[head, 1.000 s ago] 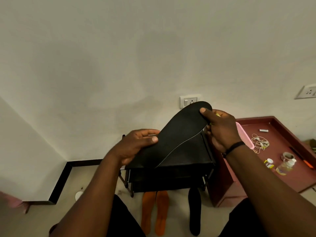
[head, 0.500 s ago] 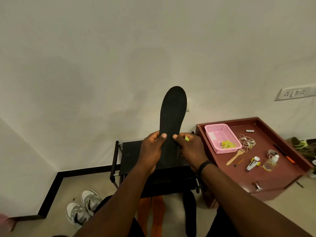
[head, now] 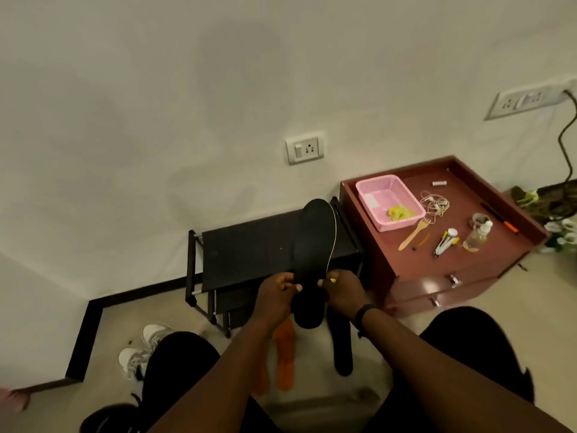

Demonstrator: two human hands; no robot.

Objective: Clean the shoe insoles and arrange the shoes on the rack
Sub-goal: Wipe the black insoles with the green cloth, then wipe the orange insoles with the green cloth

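Observation:
I hold a long black insole (head: 313, 245) upright in front of me, its toe end pointing up over the black shoe rack (head: 249, 254). My left hand (head: 276, 295) pinches its left edge and my right hand (head: 342, 293) pinches its right edge, near the heel end. A small yellow bit shows at my right fingertips. On the floor below lie two orange insoles (head: 284, 360) and another black insole (head: 342, 348). A pair of white sneakers (head: 140, 351) stands on the floor at the left, partly behind my knee.
A maroon cabinet (head: 437, 276) stands right of the rack; on it are a pink basket (head: 388, 201), a wooden fork, a cable, a small bottle and pens. More shoes (head: 559, 226) lie at the far right. Wall sockets sit above.
The insole has come down from in front of the wall to over the rack, still held by both hands. My view has tilted downward, showing my knees and the floor.

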